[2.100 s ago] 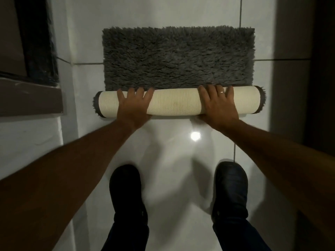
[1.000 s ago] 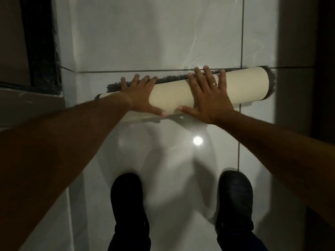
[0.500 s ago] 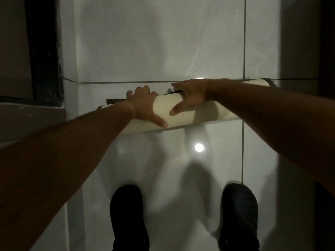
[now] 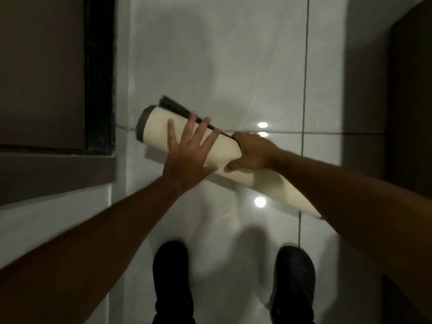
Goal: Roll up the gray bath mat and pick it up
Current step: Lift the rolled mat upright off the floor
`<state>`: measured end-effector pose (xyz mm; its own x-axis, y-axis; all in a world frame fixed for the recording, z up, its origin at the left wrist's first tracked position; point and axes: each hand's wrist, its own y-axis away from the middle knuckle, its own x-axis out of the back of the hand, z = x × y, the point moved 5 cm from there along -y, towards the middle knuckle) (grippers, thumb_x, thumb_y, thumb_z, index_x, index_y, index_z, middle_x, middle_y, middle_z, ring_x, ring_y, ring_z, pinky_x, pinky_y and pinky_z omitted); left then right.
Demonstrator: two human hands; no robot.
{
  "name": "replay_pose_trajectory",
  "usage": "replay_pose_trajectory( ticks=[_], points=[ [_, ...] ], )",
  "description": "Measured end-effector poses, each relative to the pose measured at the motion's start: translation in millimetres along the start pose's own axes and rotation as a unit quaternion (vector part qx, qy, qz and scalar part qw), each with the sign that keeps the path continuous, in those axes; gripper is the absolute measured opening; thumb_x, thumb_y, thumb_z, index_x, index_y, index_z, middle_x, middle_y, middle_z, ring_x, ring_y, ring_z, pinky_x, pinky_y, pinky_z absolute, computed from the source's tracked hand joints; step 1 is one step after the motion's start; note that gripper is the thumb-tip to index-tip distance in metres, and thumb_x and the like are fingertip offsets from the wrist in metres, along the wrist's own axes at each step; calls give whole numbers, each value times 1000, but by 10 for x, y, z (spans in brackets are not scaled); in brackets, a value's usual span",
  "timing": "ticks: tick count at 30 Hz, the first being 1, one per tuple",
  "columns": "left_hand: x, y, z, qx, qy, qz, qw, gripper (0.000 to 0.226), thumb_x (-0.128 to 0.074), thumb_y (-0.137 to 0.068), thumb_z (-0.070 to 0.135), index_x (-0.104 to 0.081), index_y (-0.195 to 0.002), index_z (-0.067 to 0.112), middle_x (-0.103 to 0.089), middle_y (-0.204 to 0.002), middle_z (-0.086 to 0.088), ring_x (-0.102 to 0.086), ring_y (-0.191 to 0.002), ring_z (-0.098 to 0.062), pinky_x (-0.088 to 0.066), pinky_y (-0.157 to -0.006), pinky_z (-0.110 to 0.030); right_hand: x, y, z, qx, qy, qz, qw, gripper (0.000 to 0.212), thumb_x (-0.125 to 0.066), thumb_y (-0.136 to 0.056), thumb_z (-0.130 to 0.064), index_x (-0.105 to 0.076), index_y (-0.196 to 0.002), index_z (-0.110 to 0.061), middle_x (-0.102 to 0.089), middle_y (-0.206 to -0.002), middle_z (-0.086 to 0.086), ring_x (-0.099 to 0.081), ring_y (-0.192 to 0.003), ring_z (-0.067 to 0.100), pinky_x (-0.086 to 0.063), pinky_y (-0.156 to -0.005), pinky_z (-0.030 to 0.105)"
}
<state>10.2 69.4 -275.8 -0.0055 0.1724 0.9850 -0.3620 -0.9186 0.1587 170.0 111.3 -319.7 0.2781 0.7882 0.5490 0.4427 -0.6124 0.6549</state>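
The gray bath mat is fully rolled into a tube, cream backing outside, gray pile showing at its left end and along the loose edge. The roll tilts, its left end higher and farther, its right end nearer and partly behind my right forearm. My right hand wraps around the middle of the roll, thumb underneath, gripping it. My left hand lies flat against the roll's near side with fingers spread. The roll appears lifted off the floor.
Glossy white floor tiles with lamp reflections spread all around. A dark door frame and step stand at the left, a dark wall at the right. My two black shoes stand below the roll.
The mat went from half rolled to fully rolled. My right hand closed around its middle, and the roll tilted and rose from the floor. My left hand opened flat against it.
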Motion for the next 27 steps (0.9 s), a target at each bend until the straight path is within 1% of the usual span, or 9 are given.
replay_pose_trajectory(
  ticks=[2, 3, 6, 7, 11, 14, 17, 23, 27],
  points=[
    [455, -32, -67, 172, 139, 67, 973, 103, -71, -73, 61, -26, -156, 19, -20, -164, -18, -17, -151, -39, -14, -115, -65, 445, 208, 12, -35, -116, 28, 992, 88, -85, -59, -58, -49, -130, -20, -63, -122, 3, -61, -107, 26, -52, -83, 39],
    [679, -68, -134, 289, 283, 81, 911, 106, -74, -74, 59, -20, -158, 21, -14, -166, -16, -16, -151, -37, -20, -115, -60, 708, 322, -9, -47, -182, 36, 982, 91, -87, -60, -55, -45, -133, -20, -62, -121, 1, -62, -106, 23, -52, -81, 36],
    [1101, -320, -35, 480, 675, -13, 560, 109, -75, -72, 60, -14, -158, 33, -19, -166, -5, -27, -147, -32, -33, -113, -58, 1433, 575, -150, -35, -337, 46, 940, 106, -92, -63, -40, -28, -146, -26, -58, -130, -2, -60, -113, 20, -54, -92, 38],
    [1326, -493, 40, 471, 721, -61, 504, 102, -71, -73, 62, -18, -157, 35, -27, -163, -3, -33, -145, -33, -37, -110, -62, 1679, 642, -229, -21, -359, 47, 932, 110, -92, -64, -36, -22, -149, -31, -56, -131, -4, -59, -115, 20, -53, -95, 40],
    [2349, -1340, 68, 379, 752, -88, 532, 60, -60, -88, 59, -43, -142, 40, -61, -135, 6, -62, -115, -22, -55, -88, -54, 2697, 778, -567, -7, -402, 21, 915, 111, -92, -62, -34, -19, -145, -39, -56, -123, -8, -61, -111, 16, -57, -86, 36],
    [2769, -1826, -147, 363, 747, -55, 555, 57, -63, -90, 53, -42, -142, 39, -65, -127, 6, -65, -110, -18, -56, -85, -49, 3421, 612, -801, 7, -427, 36, 904, 80, -82, -69, -51, -45, -132, -19, -66, -120, 3, -68, -102, 17, -58, -77, 28],
    [3058, -2283, -465, 334, 736, -20, 589, 60, -67, -91, 44, -37, -143, 39, -65, -124, 6, -67, -106, -14, -58, -72, -38, 4135, 269, -1058, 9, -426, 88, 900, 96, -72, -63, -77, -50, -128, -9, -68, -116, 3, -67, -107, 18, -57, -92, 38],
    [3624, -3653, -1418, 275, 769, -75, 573, 84, -63, -71, 79, -49, -140, 33, -63, -133, -3, -65, -118, -25, -56, -94, -54, 5518, -656, -1309, 76, -422, 96, 898, 96, -78, -74, -57, -23, -150, -38, -60, -128, -5, -65, -107, 15, -59, -72, 23],
    [4010, -4481, -1894, 295, 762, -26, 577, 84, -61, -68, 84, -45, -138, 41, -64, -131, 1, -64, -118, -26, -51, -96, -61, 6269, -1150, -1517, 90, -416, 110, 898, 92, -85, -71, -45, -37, -148, -29, -61, -132, 1, -64, -114, 19, -56, -92, 36]
  ],
)
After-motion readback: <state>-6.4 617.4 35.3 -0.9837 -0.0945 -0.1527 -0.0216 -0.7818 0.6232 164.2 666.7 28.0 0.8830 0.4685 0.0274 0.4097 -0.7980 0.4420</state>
